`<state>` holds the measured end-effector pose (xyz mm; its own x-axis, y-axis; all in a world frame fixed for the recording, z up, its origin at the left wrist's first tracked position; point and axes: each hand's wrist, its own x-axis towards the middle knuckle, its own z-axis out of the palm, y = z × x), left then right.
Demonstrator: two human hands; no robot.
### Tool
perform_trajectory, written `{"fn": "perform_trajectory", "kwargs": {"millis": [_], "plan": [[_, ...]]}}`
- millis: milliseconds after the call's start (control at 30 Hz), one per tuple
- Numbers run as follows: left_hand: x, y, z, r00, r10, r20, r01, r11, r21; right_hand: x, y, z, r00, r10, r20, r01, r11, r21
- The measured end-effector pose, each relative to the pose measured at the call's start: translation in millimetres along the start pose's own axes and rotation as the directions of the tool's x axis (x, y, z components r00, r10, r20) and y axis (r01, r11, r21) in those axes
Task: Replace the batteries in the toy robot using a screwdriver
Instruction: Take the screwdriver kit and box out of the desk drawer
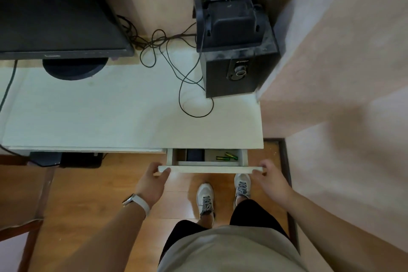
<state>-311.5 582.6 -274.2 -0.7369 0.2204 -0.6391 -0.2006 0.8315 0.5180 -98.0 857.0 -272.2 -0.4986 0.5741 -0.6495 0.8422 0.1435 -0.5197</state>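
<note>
A white drawer (209, 169) under the desk's right end stands partly pulled out. Inside it lie two green batteries (227, 157) and a dark box (195, 154). My left hand (153, 181), with a white watch band on the wrist, grips the left end of the drawer front. On the right end of that front, my right hand (270, 178) has its fingers curled over the edge. No toy robot or screwdriver is in view.
The white desk (110, 112) carries a black monitor (55, 6), tangled black cables (167, 51) and a dusty black speaker (238, 51). A pink wall corner (331, 73) stands at the right. Wooden floor and my shoes are below; a chair (19, 216) is at left.
</note>
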Motion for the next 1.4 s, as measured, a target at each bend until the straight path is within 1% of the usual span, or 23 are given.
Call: {"fn": "perform_trajectory", "kwargs": {"millis": [100,300,533,633,700,767,933,1000,1033,1100,1133,1200,1267,1333,1400], "plan": [[-12,-14,-1,0.999,0.016,0.032,-0.018,0.998,0.066,-17,6,4,0.999,-0.016,0.028,0.018,0.997,-0.072],[-27,-38,-4,0.996,0.067,0.063,-0.073,0.992,0.105,-38,11,13,0.998,-0.059,0.035,0.065,0.978,-0.199],[-39,-61,-6,0.987,0.109,0.12,-0.125,0.983,0.137,-51,23,18,0.996,-0.041,0.077,0.059,0.965,-0.254],[-45,-69,-9,0.976,0.15,0.161,-0.182,0.96,0.212,-59,28,23,0.995,-0.014,0.094,0.039,0.961,-0.275],[-46,-71,-14,0.964,0.168,0.207,-0.221,0.937,0.271,-64,32,25,0.992,-0.022,0.123,0.058,0.952,-0.3],[-46,-72,-17,0.955,0.181,0.233,-0.246,0.925,0.29,-65,34,23,0.99,-0.032,0.14,0.076,0.945,-0.319],[-48,-67,-18,0.956,0.171,0.238,-0.243,0.917,0.318,-59,25,17,0.982,-0.018,0.189,0.092,0.915,-0.392],[-49,-62,-18,0.955,0.2,0.219,-0.271,0.887,0.374,-57,16,16,0.983,-0.078,0.166,0.143,0.893,-0.426],[-50,-58,-17,0.95,0.239,0.201,-0.303,0.862,0.405,-56,11,16,0.981,-0.131,0.144,0.181,0.887,-0.426],[-52,-45,-13,0.926,0.331,0.183,-0.378,0.821,0.427,-57,-2,19,0.966,-0.234,0.113,0.26,0.892,-0.369],[-52,-37,-10,0.911,0.363,0.195,-0.412,0.808,0.421,-57,-10,22,0.954,-0.275,0.116,0.298,0.897,-0.327],[-48,-20,1,0.894,0.376,0.244,-0.446,0.798,0.405,-52,-24,31,0.934,-0.33,0.138,0.356,0.898,-0.26],[-39,-5,15,0.9,0.346,0.266,-0.426,0.828,0.364,-40,-36,45,0.932,-0.327,0.157,0.356,0.907,-0.226],[-29,10,29,0.923,0.299,0.243,-0.367,0.874,0.318,-24,-46,61,0.952,-0.263,0.157,0.293,0.93,-0.22],[-17,22,43,0.943,0.26,0.209,-0.32,0.883,0.343,-7,-54,76,0.971,-0.194,0.138,0.223,0.945,-0.24]]}}
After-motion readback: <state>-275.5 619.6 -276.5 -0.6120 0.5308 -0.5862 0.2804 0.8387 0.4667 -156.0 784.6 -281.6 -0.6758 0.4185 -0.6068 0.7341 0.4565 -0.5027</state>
